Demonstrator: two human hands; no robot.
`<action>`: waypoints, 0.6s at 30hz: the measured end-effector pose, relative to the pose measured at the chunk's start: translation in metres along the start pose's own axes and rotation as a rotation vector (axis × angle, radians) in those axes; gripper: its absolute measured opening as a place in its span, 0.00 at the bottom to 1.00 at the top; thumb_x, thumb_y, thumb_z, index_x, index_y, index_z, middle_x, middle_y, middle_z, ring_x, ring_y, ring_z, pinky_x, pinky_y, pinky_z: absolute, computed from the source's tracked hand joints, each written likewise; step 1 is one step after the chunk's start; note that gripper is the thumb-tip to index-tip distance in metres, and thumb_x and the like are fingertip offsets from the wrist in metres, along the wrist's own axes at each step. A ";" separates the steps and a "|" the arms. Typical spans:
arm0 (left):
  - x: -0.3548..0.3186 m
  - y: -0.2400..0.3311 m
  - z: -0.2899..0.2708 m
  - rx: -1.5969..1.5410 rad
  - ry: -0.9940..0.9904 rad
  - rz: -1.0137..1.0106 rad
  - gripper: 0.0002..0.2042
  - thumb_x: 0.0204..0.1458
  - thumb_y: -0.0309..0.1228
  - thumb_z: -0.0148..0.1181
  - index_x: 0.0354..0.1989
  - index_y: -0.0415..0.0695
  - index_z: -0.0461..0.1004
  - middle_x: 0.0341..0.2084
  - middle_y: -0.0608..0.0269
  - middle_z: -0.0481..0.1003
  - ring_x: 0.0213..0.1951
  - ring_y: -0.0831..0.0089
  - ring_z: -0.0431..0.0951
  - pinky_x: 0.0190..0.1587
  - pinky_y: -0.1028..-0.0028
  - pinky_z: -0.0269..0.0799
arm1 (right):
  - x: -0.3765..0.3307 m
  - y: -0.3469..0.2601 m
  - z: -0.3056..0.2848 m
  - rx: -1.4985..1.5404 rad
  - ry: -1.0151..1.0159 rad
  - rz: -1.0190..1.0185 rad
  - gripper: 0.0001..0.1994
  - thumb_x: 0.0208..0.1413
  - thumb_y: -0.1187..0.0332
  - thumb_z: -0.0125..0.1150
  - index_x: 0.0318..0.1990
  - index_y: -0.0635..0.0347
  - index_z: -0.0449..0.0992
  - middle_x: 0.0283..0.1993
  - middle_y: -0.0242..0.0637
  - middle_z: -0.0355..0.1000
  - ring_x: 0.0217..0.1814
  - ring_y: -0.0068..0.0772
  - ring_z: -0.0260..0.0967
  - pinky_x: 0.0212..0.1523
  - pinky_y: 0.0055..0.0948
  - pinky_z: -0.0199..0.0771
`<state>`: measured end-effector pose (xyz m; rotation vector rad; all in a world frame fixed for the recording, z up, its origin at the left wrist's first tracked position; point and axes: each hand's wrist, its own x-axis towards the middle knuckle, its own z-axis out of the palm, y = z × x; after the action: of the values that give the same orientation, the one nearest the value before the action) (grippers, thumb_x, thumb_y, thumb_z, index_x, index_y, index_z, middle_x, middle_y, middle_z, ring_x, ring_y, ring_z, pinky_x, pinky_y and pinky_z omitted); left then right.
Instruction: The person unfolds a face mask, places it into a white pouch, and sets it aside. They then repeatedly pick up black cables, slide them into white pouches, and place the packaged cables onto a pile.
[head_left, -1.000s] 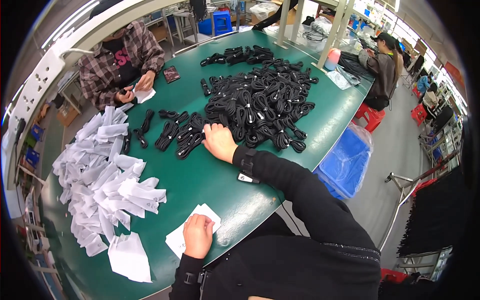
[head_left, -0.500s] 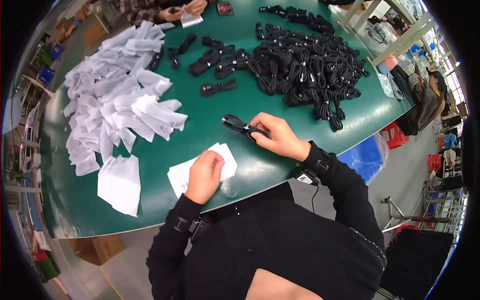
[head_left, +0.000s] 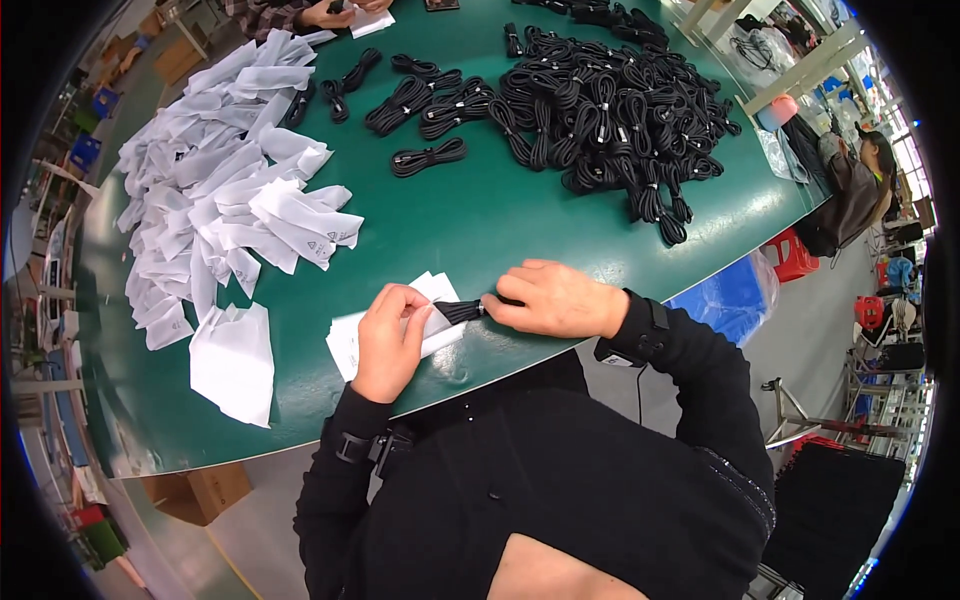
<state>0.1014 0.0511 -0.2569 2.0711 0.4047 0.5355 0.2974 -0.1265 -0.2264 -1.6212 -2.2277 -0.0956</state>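
Observation:
In my right hand (head_left: 555,298) is a coiled black cable (head_left: 460,311), gripped near its tie at the right end. Its left end reaches the edge of a white bag at the top of a small stack of flat white bags (head_left: 440,341) near the table's front edge. My left hand (head_left: 388,338) rests over that stack, thumb and fingers pinching the upper bag's edge beside the cable. Whether the cable's tip is inside the bag is hard to tell. Another coiled cable (head_left: 428,157) lies apart, farther up the green table (head_left: 480,225).
A big heap of white bags (head_left: 215,195) covers the table's left, with one flat white bag (head_left: 232,365) nearer me. Many coiled black cables (head_left: 620,120) are piled at the right. Across the table, another person's hands (head_left: 330,14) hold a white bag. A red stool (head_left: 792,262) stands at right.
My right hand has brought the cable down and left to the bag stack. My left hand has shifted slightly left and lifted the top bag's edge.

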 end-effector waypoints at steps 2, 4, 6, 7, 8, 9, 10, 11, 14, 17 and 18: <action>0.001 0.000 0.000 0.025 -0.034 0.108 0.04 0.51 0.18 0.60 0.33 0.37 0.72 0.33 0.57 0.75 0.34 0.67 0.75 0.38 0.72 0.71 | 0.002 -0.001 0.002 -0.039 -0.017 -0.045 0.11 0.51 0.73 0.62 0.42 0.60 0.73 0.33 0.37 0.65 0.28 0.39 0.69 0.28 0.35 0.71; 0.003 0.003 0.000 0.036 -0.052 0.163 0.04 0.51 0.18 0.60 0.33 0.37 0.72 0.34 0.57 0.75 0.35 0.65 0.75 0.40 0.71 0.72 | 0.003 -0.002 0.009 0.233 0.003 0.180 0.11 0.52 0.73 0.63 0.43 0.59 0.74 0.33 0.35 0.66 0.29 0.36 0.69 0.29 0.33 0.71; 0.007 0.013 -0.002 0.130 -0.058 0.272 0.05 0.49 0.17 0.60 0.32 0.38 0.72 0.36 0.56 0.74 0.39 0.63 0.74 0.43 0.68 0.71 | 0.007 -0.001 0.012 0.366 0.014 0.292 0.11 0.52 0.73 0.64 0.44 0.59 0.75 0.33 0.34 0.66 0.29 0.35 0.69 0.29 0.32 0.71; 0.009 0.017 -0.003 0.178 -0.060 0.327 0.06 0.48 0.16 0.61 0.32 0.38 0.71 0.38 0.56 0.74 0.41 0.62 0.74 0.45 0.66 0.70 | 0.009 0.000 0.014 0.482 0.014 0.350 0.12 0.52 0.73 0.64 0.45 0.58 0.76 0.33 0.33 0.66 0.30 0.33 0.69 0.30 0.31 0.71; 0.011 0.018 -0.004 0.178 -0.059 0.328 0.06 0.48 0.16 0.61 0.32 0.38 0.71 0.38 0.56 0.74 0.41 0.62 0.74 0.45 0.66 0.70 | 0.012 0.001 0.015 0.599 0.015 0.407 0.13 0.53 0.73 0.65 0.46 0.57 0.76 0.34 0.33 0.66 0.31 0.31 0.69 0.30 0.30 0.71; 0.013 0.018 -0.006 0.200 -0.034 0.336 0.06 0.47 0.17 0.61 0.32 0.39 0.71 0.38 0.55 0.74 0.42 0.59 0.73 0.45 0.65 0.70 | 0.015 0.002 0.016 0.716 0.016 0.461 0.14 0.53 0.73 0.66 0.47 0.56 0.77 0.35 0.32 0.67 0.32 0.30 0.69 0.31 0.28 0.72; 0.016 0.018 -0.008 0.221 -0.009 0.344 0.07 0.47 0.17 0.61 0.32 0.39 0.71 0.39 0.55 0.73 0.42 0.57 0.73 0.45 0.65 0.70 | 0.019 0.002 0.019 0.715 0.018 0.459 0.14 0.53 0.73 0.66 0.47 0.56 0.77 0.35 0.32 0.67 0.32 0.30 0.69 0.31 0.28 0.72; 0.018 0.018 -0.010 0.243 0.017 0.351 0.07 0.46 0.17 0.61 0.31 0.40 0.70 0.40 0.55 0.73 0.43 0.54 0.72 0.45 0.64 0.70 | 0.022 0.003 0.023 0.635 0.091 0.390 0.14 0.52 0.73 0.66 0.47 0.57 0.77 0.36 0.33 0.66 0.32 0.30 0.69 0.32 0.29 0.73; 0.021 0.018 -0.019 0.199 0.046 0.321 0.06 0.48 0.18 0.61 0.32 0.39 0.70 0.40 0.57 0.73 0.41 0.60 0.73 0.43 0.67 0.70 | 0.036 -0.001 0.030 0.475 0.233 0.247 0.14 0.52 0.72 0.68 0.47 0.57 0.77 0.40 0.37 0.66 0.33 0.32 0.70 0.35 0.31 0.74; 0.025 0.017 -0.032 -0.013 0.065 0.201 0.05 0.52 0.20 0.61 0.33 0.38 0.70 0.40 0.60 0.73 0.40 0.66 0.72 0.41 0.71 0.69 | 0.056 -0.008 0.028 0.852 0.430 0.282 0.16 0.51 0.72 0.69 0.49 0.57 0.77 0.43 0.38 0.66 0.36 0.34 0.70 0.38 0.31 0.75; 0.026 0.016 -0.038 -0.201 0.067 0.092 0.04 0.54 0.22 0.60 0.33 0.38 0.70 0.40 0.61 0.73 0.40 0.70 0.72 0.41 0.73 0.68 | 0.060 -0.003 0.028 0.848 0.432 0.279 0.16 0.51 0.72 0.69 0.49 0.57 0.77 0.43 0.38 0.66 0.36 0.34 0.70 0.38 0.31 0.75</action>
<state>0.1055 0.0824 -0.2196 1.8880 0.2832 0.6748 0.2715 -0.0659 -0.2318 -1.2408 -1.3943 0.4661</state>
